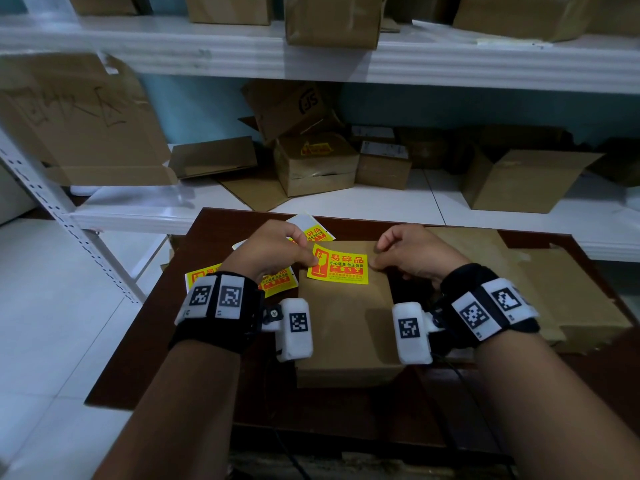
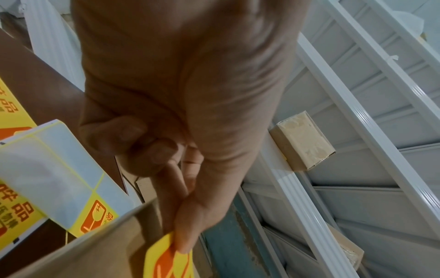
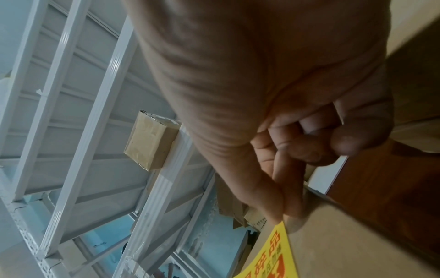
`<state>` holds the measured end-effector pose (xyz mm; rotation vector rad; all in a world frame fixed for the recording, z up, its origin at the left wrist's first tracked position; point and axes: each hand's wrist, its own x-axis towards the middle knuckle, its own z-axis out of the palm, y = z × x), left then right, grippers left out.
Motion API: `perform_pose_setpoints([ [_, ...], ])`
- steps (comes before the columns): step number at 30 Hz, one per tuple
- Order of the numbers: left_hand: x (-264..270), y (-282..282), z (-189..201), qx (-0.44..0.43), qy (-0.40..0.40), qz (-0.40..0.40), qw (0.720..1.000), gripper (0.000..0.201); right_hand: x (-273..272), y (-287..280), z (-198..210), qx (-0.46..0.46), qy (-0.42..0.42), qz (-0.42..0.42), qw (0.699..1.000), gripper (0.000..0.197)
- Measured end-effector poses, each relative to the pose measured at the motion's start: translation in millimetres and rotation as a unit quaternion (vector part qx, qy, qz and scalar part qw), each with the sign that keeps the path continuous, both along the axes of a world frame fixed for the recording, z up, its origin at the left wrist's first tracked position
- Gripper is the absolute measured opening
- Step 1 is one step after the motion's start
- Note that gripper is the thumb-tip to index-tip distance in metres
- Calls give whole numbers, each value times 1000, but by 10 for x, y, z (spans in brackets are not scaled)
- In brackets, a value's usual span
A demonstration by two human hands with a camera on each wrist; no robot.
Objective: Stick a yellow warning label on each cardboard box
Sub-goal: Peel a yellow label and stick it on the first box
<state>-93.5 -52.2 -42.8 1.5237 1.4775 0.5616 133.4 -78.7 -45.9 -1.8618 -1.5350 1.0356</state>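
Observation:
A closed cardboard box (image 1: 344, 327) lies on the dark brown table (image 1: 194, 306) in front of me. A yellow warning label (image 1: 338, 264) with red print sits over the box's far end. My left hand (image 1: 277, 252) pinches the label's left edge (image 2: 170, 257) between thumb and forefinger. My right hand (image 1: 408, 252) pinches its right edge (image 3: 283, 242) the same way. Both hands' other fingers are curled. Whether the label is pressed flat on the box I cannot tell.
Sheets of more yellow labels (image 1: 277, 280) and white backing paper (image 2: 59, 169) lie on the table left of the box. Flattened cardboard (image 1: 540, 289) lies to the right. White shelves (image 1: 433, 199) behind hold several boxes, one labelled (image 1: 315, 164).

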Motion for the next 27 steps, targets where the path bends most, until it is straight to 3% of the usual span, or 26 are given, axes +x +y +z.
perform_pose_setpoints([
  [5, -4, -14, 46, 17, -31, -23, 999, 25, 5, 7, 4, -2, -1, -2, 1000, 12],
  [17, 90, -104, 84, 40, -212, -126, 968, 36, 8, -49, 57, -48, 11, 62, 997, 30],
  [23, 118, -104, 103, 32, -289, -87, 953, 41, 25, -25, 50, -57, 10, 72, 996, 33],
  [27, 90, -102, 145, 19, -357, -57, 932, 40, 16, -26, -1, -52, 67, 73, 994, 32],
])
